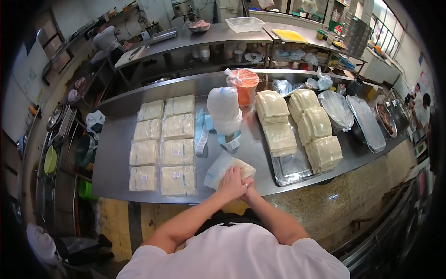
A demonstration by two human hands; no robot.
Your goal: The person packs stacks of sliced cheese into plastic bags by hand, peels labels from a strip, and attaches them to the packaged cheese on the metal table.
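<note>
A clear plastic bag with a pale stack of wrappers at its right end lies near the front edge of the steel table. My left hand rests on the bag and stack, its fingers together. Close against it on the right is my right hand, fingers partly hidden behind the left. Behind them are labelled blue strips and a tall white roll of bags. Several bagged stacks form two columns on the left. Unbagged pale stacks sit on a metal tray to the right.
An orange container stands behind the roll. Covered trays and a bowl line the right end. Farther back, a counter holds a white basket and a yellow board. Other people are at the sides.
</note>
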